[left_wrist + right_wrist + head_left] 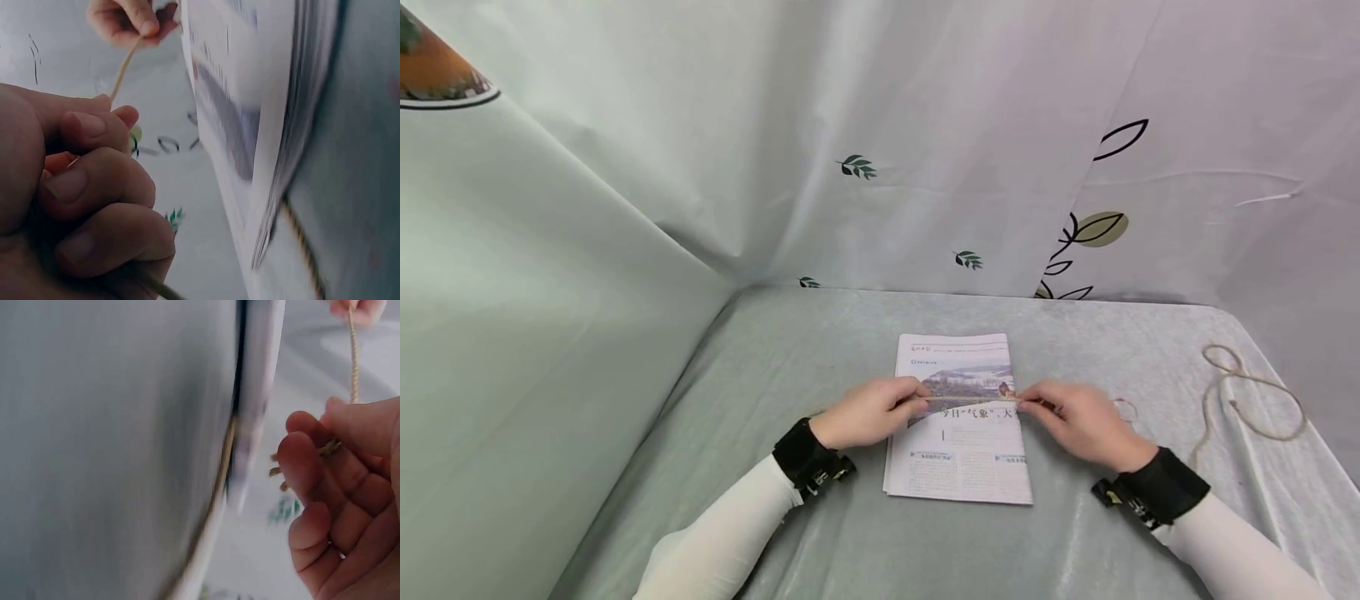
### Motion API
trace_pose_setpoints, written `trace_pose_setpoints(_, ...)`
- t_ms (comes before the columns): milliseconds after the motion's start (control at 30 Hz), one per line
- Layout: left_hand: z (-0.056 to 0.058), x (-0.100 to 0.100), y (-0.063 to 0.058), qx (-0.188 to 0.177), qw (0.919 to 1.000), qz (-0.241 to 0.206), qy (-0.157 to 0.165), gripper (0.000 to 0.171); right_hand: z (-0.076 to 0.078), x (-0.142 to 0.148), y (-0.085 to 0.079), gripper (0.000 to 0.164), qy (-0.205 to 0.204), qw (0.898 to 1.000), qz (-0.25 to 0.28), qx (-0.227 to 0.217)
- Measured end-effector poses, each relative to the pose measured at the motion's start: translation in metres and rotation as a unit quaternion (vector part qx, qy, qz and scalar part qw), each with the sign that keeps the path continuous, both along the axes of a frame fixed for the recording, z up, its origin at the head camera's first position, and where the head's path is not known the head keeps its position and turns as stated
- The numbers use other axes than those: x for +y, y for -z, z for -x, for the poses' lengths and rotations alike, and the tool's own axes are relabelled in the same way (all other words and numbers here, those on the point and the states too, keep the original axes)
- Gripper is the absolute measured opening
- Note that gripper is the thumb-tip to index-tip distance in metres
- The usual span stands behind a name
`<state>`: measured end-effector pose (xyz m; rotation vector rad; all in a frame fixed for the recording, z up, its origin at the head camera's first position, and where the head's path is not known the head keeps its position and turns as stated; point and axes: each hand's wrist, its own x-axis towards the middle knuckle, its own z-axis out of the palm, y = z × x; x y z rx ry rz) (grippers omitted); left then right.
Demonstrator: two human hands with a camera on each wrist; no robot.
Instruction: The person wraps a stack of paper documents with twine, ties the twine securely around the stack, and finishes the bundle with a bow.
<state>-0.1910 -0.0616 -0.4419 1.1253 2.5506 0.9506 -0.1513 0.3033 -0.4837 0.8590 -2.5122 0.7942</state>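
Note:
A folded stack of newspaper (pixel 958 479) lies on the cloth-covered table, its many page edges showing in the left wrist view. A length of twine (pixel 970 399) stretches across its top, taut between the two hands. My left hand (pixel 872 411) pinches the twine between thumb and forefinger at the paper's left side, the other fingers curled in. At the right edge, my right hand (pixel 1086 422) pinches the other end, and short bits of twine (pixel 275 471) poke out past its fingers. Another run of twine (pixel 303 247) emerges from beneath the stack.
Loose twine (pixel 1302 408) lies in loops on the table's right side. Grey cloth (pixel 820 533) covers the tabletop. A printed white curtain (pixel 910 217) hangs along the back, and another curtain (pixel 535 292) rises along the left edge.

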Motion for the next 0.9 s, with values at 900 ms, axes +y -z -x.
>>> trace_pose_setpoints(900, 0.034, -0.047, -0.017, 0.072, 0.9946, 0.016, -0.073, 0.012, 0.012, 0.14, -0.017, 0.018, 0.34, 0.921, -0.079, -0.171)
